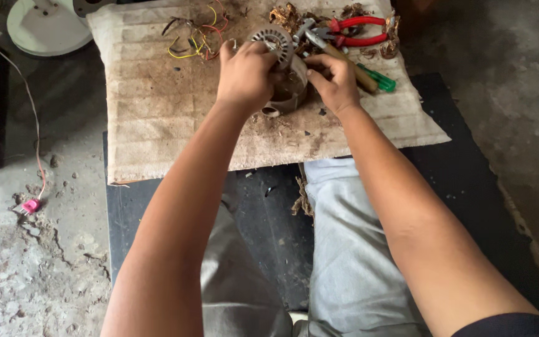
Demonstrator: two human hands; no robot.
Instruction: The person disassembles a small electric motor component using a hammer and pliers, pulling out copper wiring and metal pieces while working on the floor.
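Note:
My left hand [244, 75] grips a round metal motor stator [276, 40] with slotted laminations, tilted up off a worn cloth mat [157, 106]. My right hand [335, 81] holds the stator's lower right side, fingers curled at its rim. The stator's lower body [285, 97] rests on the mat between both hands. Its inner windings are mostly hidden by my fingers.
Red-handled pliers [357, 31], a hammer with a wooden handle [344, 59] and a green-handled screwdriver [378, 78] lie right of the stator. Loose coloured wires [194, 37] and copper scraps [285, 15] sit at the mat's far edge. A white round cover [48, 28] and a pink plug [30, 206] lie on the concrete floor, left.

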